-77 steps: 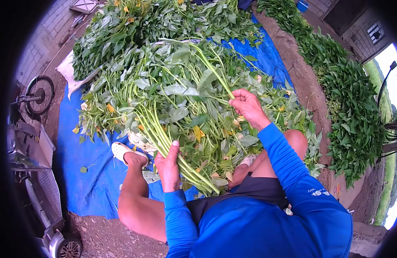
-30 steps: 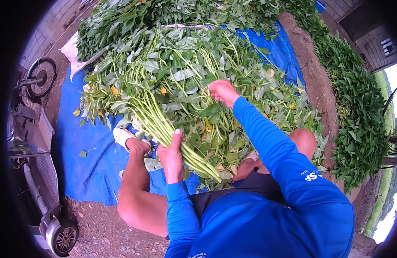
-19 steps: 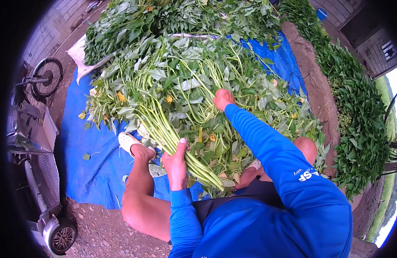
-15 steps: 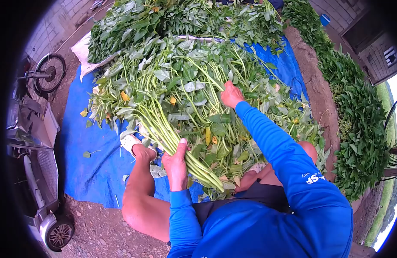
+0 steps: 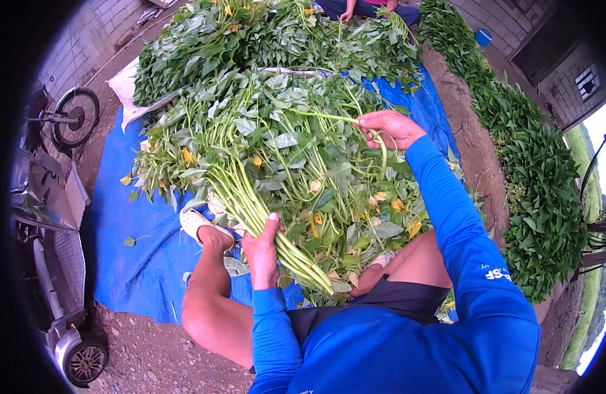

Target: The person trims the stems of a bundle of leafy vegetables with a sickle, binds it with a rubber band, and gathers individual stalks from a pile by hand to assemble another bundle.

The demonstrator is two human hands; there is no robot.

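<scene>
My left hand (image 5: 261, 256) is wrapped round a bunch of water spinach stems (image 5: 242, 200), their pale cut ends slanting down toward my lap and their leafy ends over the pile. Farther right, my right hand (image 5: 391, 129) pinches a single long water spinach stem (image 5: 326, 117) above the heap. This stem runs leftward into the leaves, and another stem curves down below the fingers. Between my legs spreads a loose pile of water spinach (image 5: 339, 167) with some yellow leaves in it.
A blue tarp (image 5: 135, 243) lies under the pile. Thicker stacks of greens (image 5: 191, 56) stand behind, and a long row of greens (image 5: 539, 190) runs along the right. Another person's hands (image 5: 346, 16) show at the back. A motorcycle wheel (image 5: 76, 119) is at left.
My right hand has moved right and slightly up from the pile, drawing a stem with it. My left hand keeps hold of its bunch. Another person's hands have come into view at the top.
</scene>
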